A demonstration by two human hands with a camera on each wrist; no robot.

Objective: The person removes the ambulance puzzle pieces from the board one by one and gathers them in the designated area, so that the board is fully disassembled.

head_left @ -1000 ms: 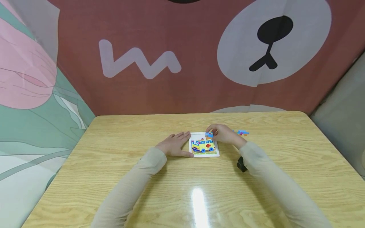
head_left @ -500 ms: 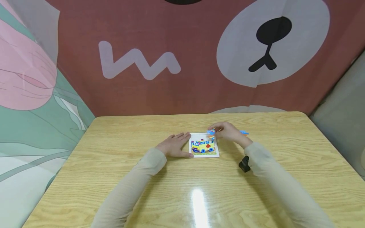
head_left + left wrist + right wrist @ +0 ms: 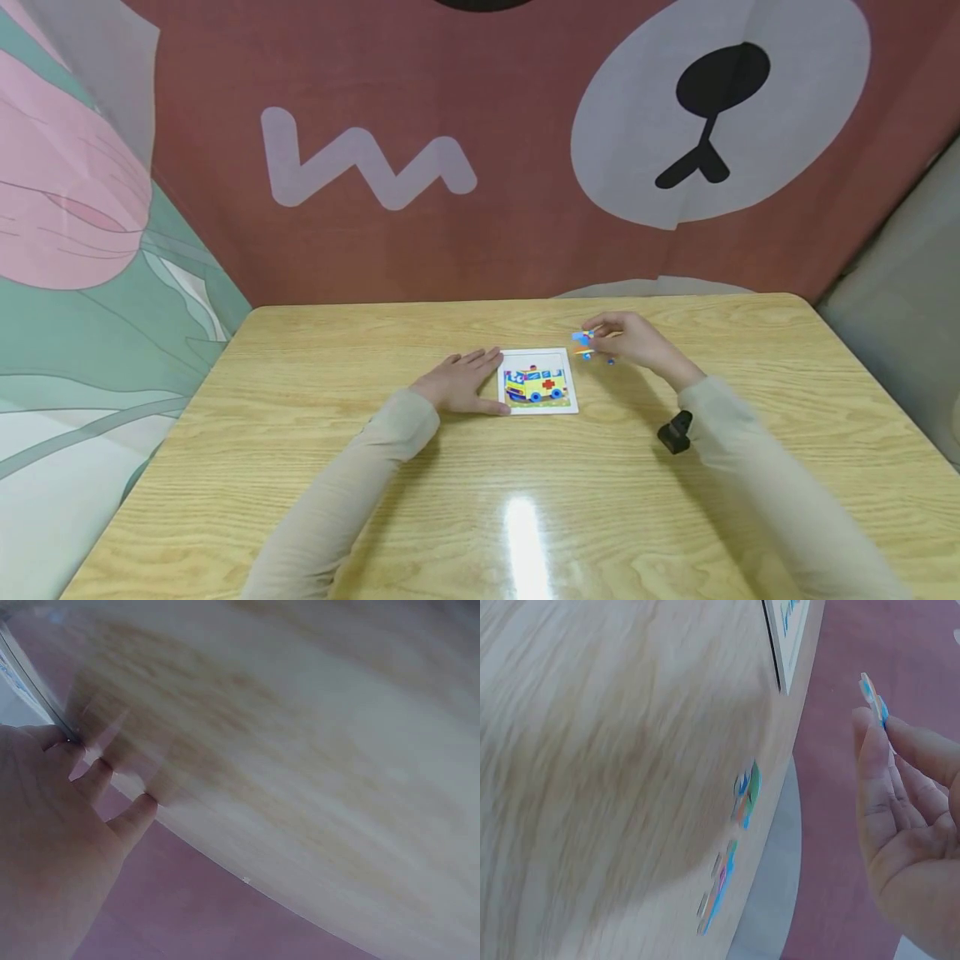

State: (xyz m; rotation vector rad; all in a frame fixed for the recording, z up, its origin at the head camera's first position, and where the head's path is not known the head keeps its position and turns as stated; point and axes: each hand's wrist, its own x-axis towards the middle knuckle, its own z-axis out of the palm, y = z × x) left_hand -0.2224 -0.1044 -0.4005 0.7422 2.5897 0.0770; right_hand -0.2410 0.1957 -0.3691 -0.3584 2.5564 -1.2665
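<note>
A white-framed jigsaw puzzle [image 3: 570, 382] with a yellow ambulance picture lies flat on the table; the upper part of its tray shows white. My left hand [image 3: 459, 387] rests at its left edge, fingers and thumb extended along the frame. In the left wrist view, the fingertips touch the frame's edge [image 3: 39, 690]. Above the table, right of the puzzle, my right hand [image 3: 637, 343] pinches a small blue and orange puzzle piece [image 3: 871, 694] between thumb and fingers. Loose puzzle pieces [image 3: 747, 796] lie on the table below this hand, mostly hidden by it in the head view.
The wooden table [image 3: 360, 500] runs back to a wall covering [image 3: 420, 250] with a bear print. A black wrist camera [image 3: 675, 433] hangs under the right sleeve. More loose pieces [image 3: 718, 889] lie near the first ones in the right wrist view.
My right hand has moved right, away from over the puzzle's upper right corner, carrying the pinched puzzle piece towards the loose pieces. The left hand and the puzzle have stayed in place.
</note>
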